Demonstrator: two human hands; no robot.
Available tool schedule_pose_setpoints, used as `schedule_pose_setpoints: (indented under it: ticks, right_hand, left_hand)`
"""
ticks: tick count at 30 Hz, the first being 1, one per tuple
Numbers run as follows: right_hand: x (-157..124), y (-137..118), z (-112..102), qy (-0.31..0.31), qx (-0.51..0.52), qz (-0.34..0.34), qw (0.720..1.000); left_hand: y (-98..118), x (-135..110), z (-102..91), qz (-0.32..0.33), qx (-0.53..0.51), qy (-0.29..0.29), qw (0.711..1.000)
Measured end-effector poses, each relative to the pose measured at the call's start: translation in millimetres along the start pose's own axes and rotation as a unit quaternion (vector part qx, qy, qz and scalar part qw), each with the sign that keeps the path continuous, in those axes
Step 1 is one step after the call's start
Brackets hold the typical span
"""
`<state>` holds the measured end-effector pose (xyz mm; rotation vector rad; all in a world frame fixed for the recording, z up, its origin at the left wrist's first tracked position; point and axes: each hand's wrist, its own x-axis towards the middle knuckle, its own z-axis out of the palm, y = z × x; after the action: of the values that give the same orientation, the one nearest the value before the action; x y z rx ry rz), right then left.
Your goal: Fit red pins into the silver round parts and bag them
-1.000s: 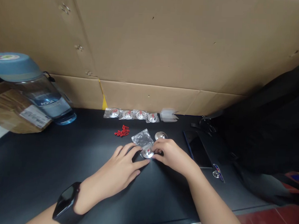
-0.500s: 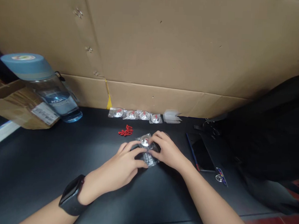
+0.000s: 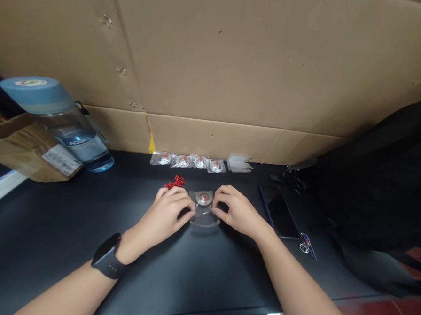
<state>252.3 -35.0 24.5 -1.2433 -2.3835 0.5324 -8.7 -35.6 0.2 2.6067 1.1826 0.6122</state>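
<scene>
A small clear plastic bag (image 3: pixel 203 212) with a round silver metal piece (image 3: pixel 203 198) inside lies on the black table (image 3: pixel 69 225). My left hand (image 3: pixel 165 212), with a black watch on the wrist, pinches the bag's left edge. My right hand (image 3: pixel 236 212) pinches its right edge. Both hands have curled fingers. A heap of small red pieces (image 3: pixel 175 182) lies just beyond my left hand. Along the cardboard wall sits a row of several bagged silver pieces (image 3: pixel 188 161), with a stack of empty clear bags (image 3: pixel 239 162) to their right.
A blue-lidded water bottle (image 3: pixel 62 121) and a cardboard box (image 3: pixel 22 150) stand at the left. A dark phone (image 3: pixel 281 211) and a key ring (image 3: pixel 305 243) lie to the right, beside a black bag (image 3: pixel 375 175). Cardboard sheets (image 3: pixel 236 65) close off the back.
The silver piece went from beside the bag into it. Both hands moved slightly away from me, and the bag now lies flat between them.
</scene>
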Motion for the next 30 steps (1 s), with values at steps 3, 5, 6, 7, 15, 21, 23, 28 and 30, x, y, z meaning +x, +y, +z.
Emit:
schedule_pose_setpoints:
  ticks: [3,5,6,7,15,21,23,28,30]
  right_hand:
    - [-0.9,-0.9,-2.4,0.010,0.042,0.008,0.999]
    - [-1.3,-1.2,-2.1,0.016,0.059,0.005,0.998]
    - [-1.3,-1.5,-1.0,0.020,0.059,0.006,0.998]
    - [-1.3,-1.8,0.6,0.024,0.053,0.010,0.998]
    - [0.4,-1.6,10.7,0.059,-0.011,0.101,0.993]
    - [2.4,-1.3,12.3,0.114,-0.036,0.111,0.987]
    - [2.8,-2.8,13.1,0.119,-0.020,0.091,0.989]
    - [3.3,-4.9,11.8,0.135,0.076,0.116,0.981]
    - [2.4,-4.1,9.4,0.120,0.123,0.127,0.977]
  left_hand:
    - [-2.7,1.5,-10.2,-0.016,-0.043,-0.013,0.999]
    - [-3.0,2.0,-14.3,-0.025,-0.048,-0.011,0.998]
    - [-2.6,2.2,-14.7,-0.029,-0.044,-0.008,0.999]
    - [-1.9,2.5,-14.2,-0.034,-0.039,-0.003,0.999]
    - [0.9,6.3,-5.2,-0.098,-0.048,0.064,0.992]
    - [7.6,4.1,-10.5,-0.028,-0.057,0.098,0.993]
    - [13.3,1.7,-10.8,0.031,-0.063,0.093,0.993]
    - [28.8,-5.3,-15.4,0.094,-0.089,0.147,0.981]
    - [32.9,-6.8,-20.4,0.122,-0.104,0.144,0.977]
